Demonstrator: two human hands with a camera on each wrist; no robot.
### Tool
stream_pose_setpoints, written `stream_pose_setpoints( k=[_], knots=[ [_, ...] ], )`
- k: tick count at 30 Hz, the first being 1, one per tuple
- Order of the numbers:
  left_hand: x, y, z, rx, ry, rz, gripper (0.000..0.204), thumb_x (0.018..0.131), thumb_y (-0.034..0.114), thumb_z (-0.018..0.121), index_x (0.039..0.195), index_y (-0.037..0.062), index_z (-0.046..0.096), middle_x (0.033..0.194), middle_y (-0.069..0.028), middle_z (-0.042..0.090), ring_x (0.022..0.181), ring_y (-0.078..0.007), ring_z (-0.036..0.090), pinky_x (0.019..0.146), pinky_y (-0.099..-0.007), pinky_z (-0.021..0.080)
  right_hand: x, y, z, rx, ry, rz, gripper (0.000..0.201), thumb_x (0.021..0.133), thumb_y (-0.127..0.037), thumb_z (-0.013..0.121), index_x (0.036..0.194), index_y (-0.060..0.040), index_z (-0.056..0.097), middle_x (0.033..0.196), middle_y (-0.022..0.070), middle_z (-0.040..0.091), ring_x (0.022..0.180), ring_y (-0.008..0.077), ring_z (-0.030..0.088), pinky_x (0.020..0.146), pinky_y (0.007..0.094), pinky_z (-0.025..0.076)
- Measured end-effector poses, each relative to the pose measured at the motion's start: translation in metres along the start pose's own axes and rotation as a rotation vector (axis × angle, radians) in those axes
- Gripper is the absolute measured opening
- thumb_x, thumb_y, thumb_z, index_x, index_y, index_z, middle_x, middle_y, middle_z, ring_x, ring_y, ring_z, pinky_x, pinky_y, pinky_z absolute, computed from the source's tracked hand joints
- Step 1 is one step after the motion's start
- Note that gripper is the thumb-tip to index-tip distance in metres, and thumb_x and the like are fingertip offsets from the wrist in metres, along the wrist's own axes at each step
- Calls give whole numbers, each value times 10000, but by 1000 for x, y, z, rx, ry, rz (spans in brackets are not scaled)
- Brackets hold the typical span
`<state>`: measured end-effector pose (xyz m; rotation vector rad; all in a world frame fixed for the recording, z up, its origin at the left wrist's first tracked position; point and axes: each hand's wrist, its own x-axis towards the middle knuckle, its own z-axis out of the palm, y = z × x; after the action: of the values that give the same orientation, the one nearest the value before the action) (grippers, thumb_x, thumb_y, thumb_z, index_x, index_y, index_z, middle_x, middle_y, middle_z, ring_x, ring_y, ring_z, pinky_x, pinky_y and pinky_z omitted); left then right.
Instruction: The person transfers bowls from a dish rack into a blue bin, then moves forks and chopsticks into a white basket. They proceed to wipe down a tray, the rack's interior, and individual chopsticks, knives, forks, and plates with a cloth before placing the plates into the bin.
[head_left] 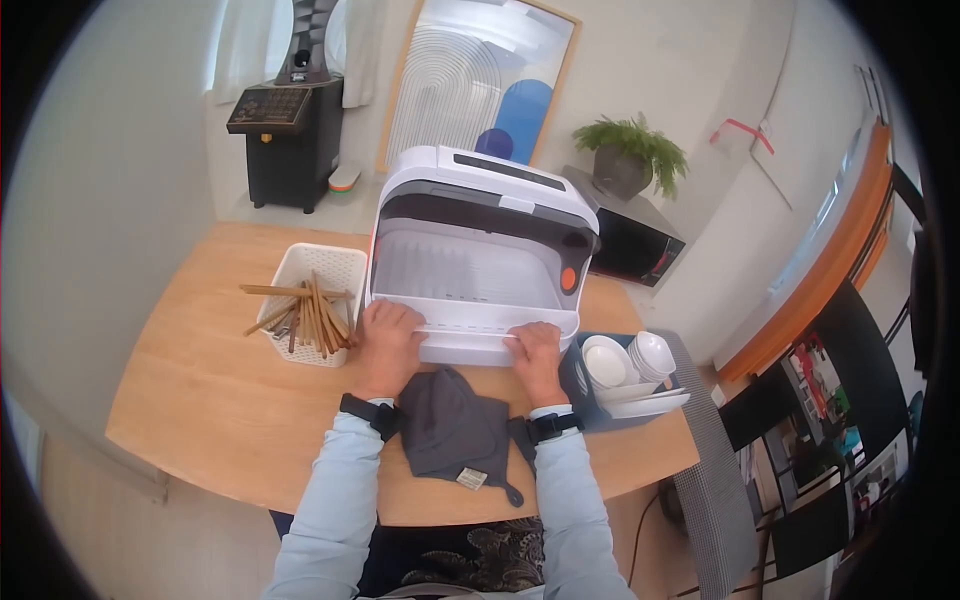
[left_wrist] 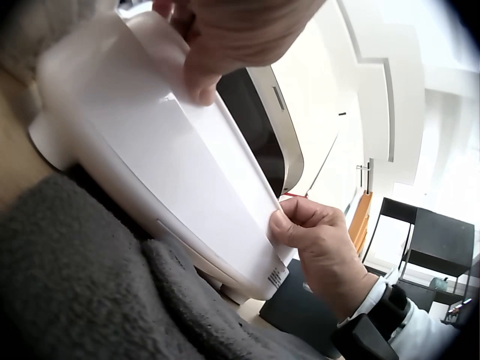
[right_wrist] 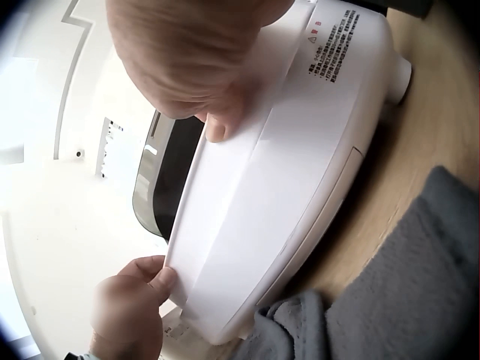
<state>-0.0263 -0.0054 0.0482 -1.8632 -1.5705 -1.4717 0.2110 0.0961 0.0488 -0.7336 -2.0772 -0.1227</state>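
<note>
A white appliance [head_left: 470, 345] with a dark-tinted, see-through front stands on the wooden table. The left hand [head_left: 390, 345] grips the lower front edge near its left end, thumb on the outer face. Toward the right end of that edge, the right hand [head_left: 537, 358] pinches it. In the left wrist view the left hand [left_wrist: 240, 37] and right hand [left_wrist: 322, 244] hold the rim of the white panel [left_wrist: 172, 157]. The right wrist view shows both thumbs on the panel [right_wrist: 255, 180]. A grey cloth [head_left: 455, 430] lies in front, between the forearms.
A white basket [head_left: 350, 262] with wooden sticks stands left of the appliance. To its right, a blue-grey bin [head_left: 600, 415] holds white bowls and plates. Behind are a black machine [head_left: 295, 150], a framed picture [head_left: 450, 80], and a plant [head_left: 625, 165] on a dark oven-like box [head_left: 630, 250].
</note>
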Motion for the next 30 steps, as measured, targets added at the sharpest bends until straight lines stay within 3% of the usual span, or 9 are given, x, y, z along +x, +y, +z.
stream_pose_setpoints(
  k=[5,8,11,14,17,22,30],
  knots=[
    [8,16,-9,-15,278,-47,596,724,90,758,1260,-4,513,1216,-184,547,1161,-381,477,1020,-432,357,9,-14,-19,-75,170,-101,96,749,-45,693,822,-53,632,798,64,626,806,254,573,833,394,366],
    [11,23,-9,-122,338,-108,678,755,80,742,1351,-20,434,1256,-190,530,1208,-351,464,1059,-423,331,8,-17,-29,-79,230,-130,110,739,-20,692,819,-53,624,799,55,618,800,248,570,831,394,364],
    [12,27,0,-369,457,-225,658,783,90,709,1360,-30,416,1284,-191,501,1180,-324,490,1033,-411,366,5,-18,-36,-72,241,-161,136,727,2,686,829,-59,618,807,52,615,795,249,571,822,397,368],
    [10,26,-2,-897,322,-537,528,832,59,655,1317,-19,462,1225,-143,540,1127,-238,526,975,-352,419,4,-19,-42,-73,268,-179,161,717,13,678,844,-66,621,814,55,615,794,254,576,801,397,377],
    [4,7,2,-1228,235,-716,367,864,40,617,1219,6,526,1127,-97,580,1041,-181,556,913,-302,449,3,-19,-45,-76,262,-192,179,711,14,681,863,-64,628,828,49,614,811,246,577,820,406,370],
    [3,3,3,-1240,298,-695,204,867,-4,587,1067,23,559,1030,-59,599,945,-143,565,844,-283,464,2,-19,-46,-71,215,-170,204,702,-36,712,889,-68,638,891,44,615,885,241,569,885,440,344],
    [-3,-4,12,-1153,398,-747,137,877,-9,565,1010,20,578,974,-41,600,875,-128,570,791,-271,469,4,-19,-62,-231,391,-25,285,677,-182,771,917,-93,646,1032,37,599,1028,244,514,946,449,301]
  ],
)
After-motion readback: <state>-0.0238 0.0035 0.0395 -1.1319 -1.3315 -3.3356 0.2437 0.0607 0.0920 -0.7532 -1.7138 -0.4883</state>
